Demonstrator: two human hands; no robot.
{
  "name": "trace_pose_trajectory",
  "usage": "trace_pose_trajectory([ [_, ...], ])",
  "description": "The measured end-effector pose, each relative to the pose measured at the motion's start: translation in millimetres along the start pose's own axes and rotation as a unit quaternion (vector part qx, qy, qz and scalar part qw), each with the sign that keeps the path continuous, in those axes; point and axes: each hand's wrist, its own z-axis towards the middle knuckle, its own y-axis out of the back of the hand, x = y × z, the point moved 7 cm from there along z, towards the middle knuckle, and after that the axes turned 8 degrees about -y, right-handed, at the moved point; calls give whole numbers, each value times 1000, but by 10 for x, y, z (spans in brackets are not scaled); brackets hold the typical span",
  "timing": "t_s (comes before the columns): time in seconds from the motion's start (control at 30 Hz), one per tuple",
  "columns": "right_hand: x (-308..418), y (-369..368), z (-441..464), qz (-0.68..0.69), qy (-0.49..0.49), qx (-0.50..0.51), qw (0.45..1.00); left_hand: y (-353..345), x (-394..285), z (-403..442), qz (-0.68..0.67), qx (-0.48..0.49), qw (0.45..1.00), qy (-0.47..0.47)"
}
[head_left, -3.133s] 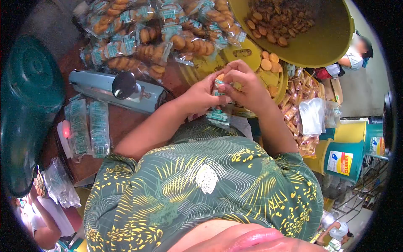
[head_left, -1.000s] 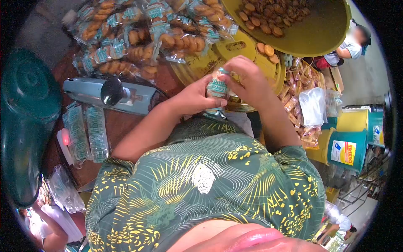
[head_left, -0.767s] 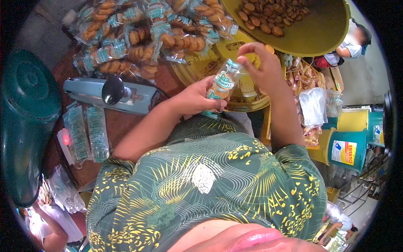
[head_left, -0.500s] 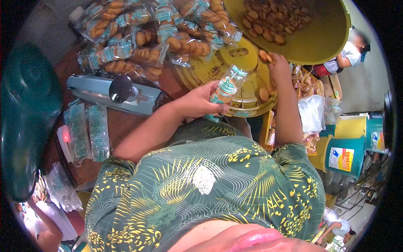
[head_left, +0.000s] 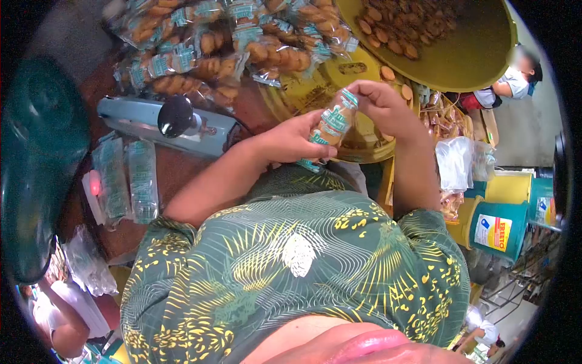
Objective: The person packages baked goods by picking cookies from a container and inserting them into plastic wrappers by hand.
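Note:
My left hand (head_left: 294, 141) is closed around a clear plastic bag (head_left: 333, 124) with green print, which stands tilted with brown cookies inside. At the mouth of this bag are the curled fingers of my right hand (head_left: 379, 106); what they hold is hidden. Both hands are above a round yellow lid (head_left: 354, 142). A few loose cookies (head_left: 407, 92) lie near the lid's right edge. Behind it a tilted yellow tub (head_left: 479, 60) holds many more cookies (head_left: 403, 30).
Filled cookie bags (head_left: 206, 64) are heaped at the back left. A blue-grey bag sealer (head_left: 145, 124) with a black knob sits left of my left forearm, near flat printed bags (head_left: 143, 176). Labelled buckets (head_left: 500, 224) stand at right. Other people are at the edges.
My right hand has moved left from the lid's right side to the bag's mouth. The cookies seen in its fingers before are now out of sight. My left hand keeps the bag.

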Motion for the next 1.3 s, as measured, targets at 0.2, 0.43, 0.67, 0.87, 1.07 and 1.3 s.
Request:
trace_pose_trajectory([
  [0.2,491,-190,-167,-362,175,-203,893,8,-65,-11,-3,-26,1000,10],
  [0.43,461,-248,-235,-215,108,-195,951,3,-32,56,63,0,996,-59],
  [0.67,952,-637,-497,-94,189,-132,968,-91,-260,-204,-245,56,958,-138],
  [0.87,999,-864,14,-148,226,-230,935,39,-685,-1052,-207,-60,960,-180],
  [1.07,727,-1615,758,-97,223,-76,967,498,-537,-1925,157,-309,937,-52],
  [1.3,1390,-1619,1151,1,269,-43,962,927,-699,-2595,101,-396,910,-71],
])
